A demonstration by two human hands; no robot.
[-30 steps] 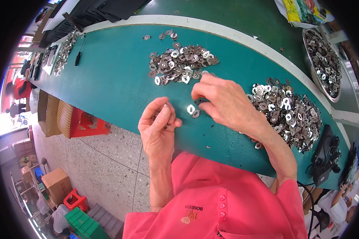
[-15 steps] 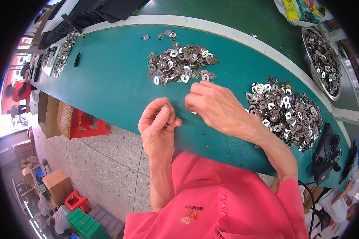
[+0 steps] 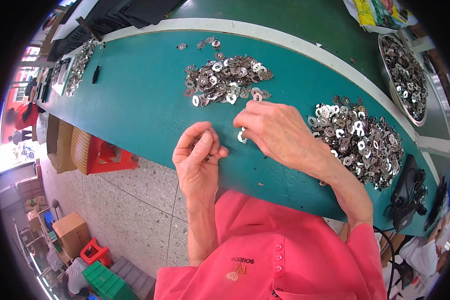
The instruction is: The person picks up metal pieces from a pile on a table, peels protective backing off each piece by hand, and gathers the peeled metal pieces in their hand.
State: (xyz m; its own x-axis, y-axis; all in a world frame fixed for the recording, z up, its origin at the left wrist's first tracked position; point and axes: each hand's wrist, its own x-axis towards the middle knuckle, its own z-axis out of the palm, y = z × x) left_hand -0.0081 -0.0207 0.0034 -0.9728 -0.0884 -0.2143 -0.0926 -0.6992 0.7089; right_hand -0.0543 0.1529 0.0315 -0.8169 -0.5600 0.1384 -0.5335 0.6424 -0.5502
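Note:
My left hand (image 3: 200, 150) is curled around small metal parts, palm up near the table's front edge, with bits of metal showing between thumb and fingers. To its right, my right hand (image 3: 277, 130) is bent over the green table (image 3: 140, 100), thumb and fingertips close together above a few loose metal pieces (image 3: 242, 135). What its fingertips hold, if anything, is hidden. Behind the hands lies a pile of flat, slotted metal discs (image 3: 225, 77). A larger pile of the same discs (image 3: 362, 142) is right of my right forearm.
A metal basin of parts (image 3: 404, 80) stands beyond the table at the right. A black device with cables (image 3: 409, 200) lies at the right end. Far left are a thin black-handled tool (image 3: 96, 74) and more parts (image 3: 80, 70). A red stool (image 3: 110, 157) stands below the left edge.
My right hand first moved up and left over the loose pieces, covering them, then slightly back; some show again beside its fingertips. My left hand has stayed in place.

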